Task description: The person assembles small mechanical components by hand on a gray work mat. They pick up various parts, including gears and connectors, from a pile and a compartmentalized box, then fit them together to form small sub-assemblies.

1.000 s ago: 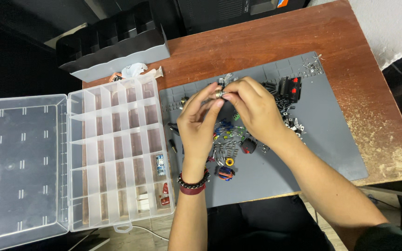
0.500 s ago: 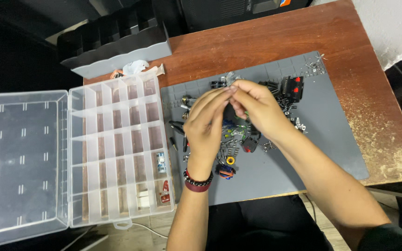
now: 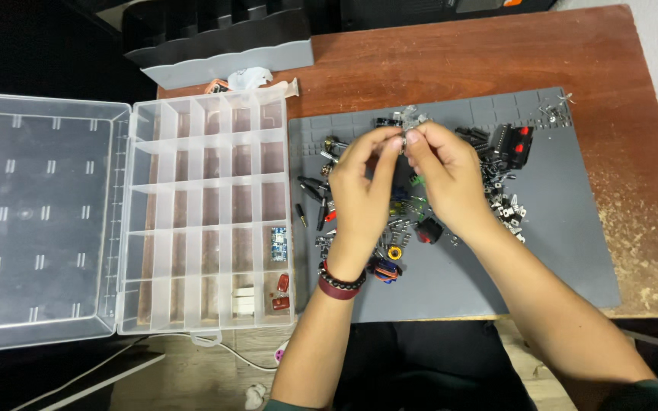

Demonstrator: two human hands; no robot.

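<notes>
My left hand (image 3: 361, 189) and my right hand (image 3: 446, 176) meet fingertip to fingertip above a grey work mat (image 3: 557, 228). Together they pinch a small metal part (image 3: 403, 142); its exact shape is hidden by the fingers. Under and around the hands lies a scatter of small electronic parts (image 3: 397, 228): black plugs, coloured pieces, metal bits. A dark bracelet sits on my left wrist (image 3: 338, 282).
A clear plastic compartment box (image 3: 199, 221) lies open left of the mat, its lid (image 3: 36, 221) folded out; a few compartments hold small boards and parts (image 3: 278, 243). A grey tray (image 3: 222, 46) stands at the back. Black components with red dots (image 3: 510, 144) lie right of the hands.
Both hands have stayed together over the mat and shifted slightly toward its far edge, still working the small part between the fingertips.
</notes>
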